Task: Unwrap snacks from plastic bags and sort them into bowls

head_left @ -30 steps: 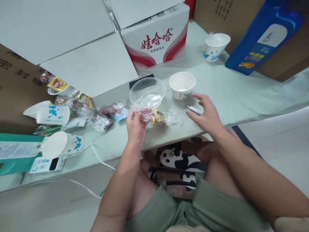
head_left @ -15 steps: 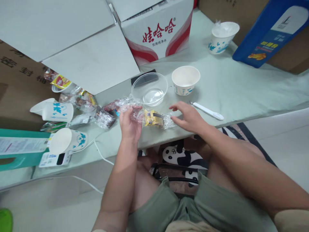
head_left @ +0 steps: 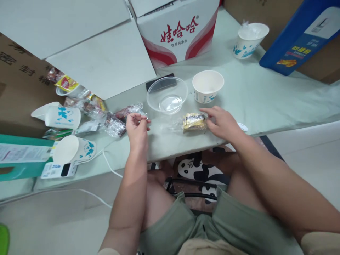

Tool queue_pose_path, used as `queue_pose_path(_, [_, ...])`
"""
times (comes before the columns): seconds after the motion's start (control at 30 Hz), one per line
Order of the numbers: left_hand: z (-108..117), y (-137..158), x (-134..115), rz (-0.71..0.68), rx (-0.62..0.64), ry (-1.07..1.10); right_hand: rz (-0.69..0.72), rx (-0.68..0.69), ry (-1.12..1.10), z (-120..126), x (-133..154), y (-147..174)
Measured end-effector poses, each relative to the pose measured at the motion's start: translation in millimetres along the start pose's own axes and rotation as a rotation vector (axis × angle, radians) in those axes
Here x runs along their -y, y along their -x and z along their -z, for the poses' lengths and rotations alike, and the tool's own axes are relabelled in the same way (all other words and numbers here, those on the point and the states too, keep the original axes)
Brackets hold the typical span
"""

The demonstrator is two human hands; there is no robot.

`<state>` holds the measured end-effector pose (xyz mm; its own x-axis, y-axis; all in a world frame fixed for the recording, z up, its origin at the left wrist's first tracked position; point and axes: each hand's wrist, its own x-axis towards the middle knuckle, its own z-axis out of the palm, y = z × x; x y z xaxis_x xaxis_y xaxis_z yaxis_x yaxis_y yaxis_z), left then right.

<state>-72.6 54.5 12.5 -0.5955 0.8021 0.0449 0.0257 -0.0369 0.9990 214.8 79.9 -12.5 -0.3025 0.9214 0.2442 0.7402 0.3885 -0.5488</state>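
At the left of the table [head_left: 268, 102], two paper cups [head_left: 62, 118] lie tipped on their sides beside a heap of wrapped snacks [head_left: 115, 125]. The left hand [head_left: 136, 130] is next, just in front of the heap, its fingers loosely curled and a little apart. Further right is a small, blocky yellow packet [head_left: 194, 122] with dark markings, in crinkled, shiny clear wrapping that trails off to its left. The packet is between the two hands, well apart from the left one, near the table's front edge and in front of a clear bowl [head_left: 158, 102] and an upright paper cup [head_left: 205, 97]. At its right end is the right hand [head_left: 221, 122], thumb and forefinger spread; whether they grip it, I cannot tell.
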Motion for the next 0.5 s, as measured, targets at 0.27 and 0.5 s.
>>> queue_pose_path(0.27, [-14,22,3,-0.525,0.67,-0.604,0.19,0.009,0.099,10,9,8])
queue_pose_path(0.5, [-21,21,13,-0.569,0.714,-0.807,0.104,-0.088,-0.003,10,5,3])
